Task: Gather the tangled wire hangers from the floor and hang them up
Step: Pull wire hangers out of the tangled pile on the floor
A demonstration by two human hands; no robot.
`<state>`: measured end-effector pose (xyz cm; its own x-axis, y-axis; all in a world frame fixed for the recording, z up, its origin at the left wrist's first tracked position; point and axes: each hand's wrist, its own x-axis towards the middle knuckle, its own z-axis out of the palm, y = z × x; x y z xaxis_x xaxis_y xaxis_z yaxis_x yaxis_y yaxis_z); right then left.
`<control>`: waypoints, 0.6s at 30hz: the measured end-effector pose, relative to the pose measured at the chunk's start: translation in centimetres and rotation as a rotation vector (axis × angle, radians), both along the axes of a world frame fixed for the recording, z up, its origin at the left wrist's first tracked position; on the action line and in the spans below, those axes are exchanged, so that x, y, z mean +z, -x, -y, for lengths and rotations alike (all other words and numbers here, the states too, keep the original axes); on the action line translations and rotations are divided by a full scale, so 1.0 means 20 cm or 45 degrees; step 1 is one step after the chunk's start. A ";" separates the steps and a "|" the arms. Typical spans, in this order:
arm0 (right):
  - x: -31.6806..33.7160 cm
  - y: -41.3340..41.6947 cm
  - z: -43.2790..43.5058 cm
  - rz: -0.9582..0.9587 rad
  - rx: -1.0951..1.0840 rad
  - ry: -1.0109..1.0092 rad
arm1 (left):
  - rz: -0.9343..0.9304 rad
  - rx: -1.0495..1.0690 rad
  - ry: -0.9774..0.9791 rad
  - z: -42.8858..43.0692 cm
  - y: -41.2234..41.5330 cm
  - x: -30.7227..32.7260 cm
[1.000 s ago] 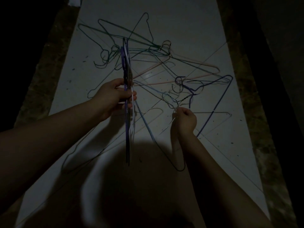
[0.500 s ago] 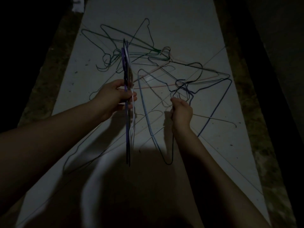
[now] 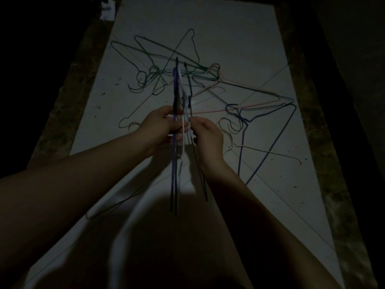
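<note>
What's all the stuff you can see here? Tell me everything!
held hangers: a few, purple, white and dark, upright in both hands
floor hangers: many, green, pink, purple and pale, tangled on the sheet
sheet: one, white, flat on the floor
floor strips: two, dark and mottled, either side of the sheet
pale scrap: one, whitish, top left, too dim to identify
left hand: one, grips the held hangers
right hand: one, pinches the held hangers

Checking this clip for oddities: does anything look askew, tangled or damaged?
Green, pink and blue wire hangers lie interlocked in a heap on the white floor panel. The left hand grips an upright hanger bundle; the right hand pinches a dark hanger beside it.
</note>
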<state>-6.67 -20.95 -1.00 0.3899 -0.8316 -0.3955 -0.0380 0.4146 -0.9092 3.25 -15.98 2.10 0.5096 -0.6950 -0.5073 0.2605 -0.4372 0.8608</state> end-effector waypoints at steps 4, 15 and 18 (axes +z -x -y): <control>0.00 0.01 -0.05 0.055 0.029 0.090 | -0.013 -0.013 0.016 0.00 0.02 -0.01; -0.07 0.05 -0.04 -0.145 0.137 0.366 | -0.078 -0.042 0.072 0.03 0.07 -0.05; -0.11 0.06 -0.02 -0.197 0.207 0.434 | -0.064 -0.049 0.060 0.05 0.08 -0.06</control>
<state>-7.89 -20.58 -3.18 0.4849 -0.8574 -0.1724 -0.2252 0.0681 -0.9719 1.59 -16.93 0.91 0.4563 -0.7373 -0.4981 0.2879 -0.4074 0.8667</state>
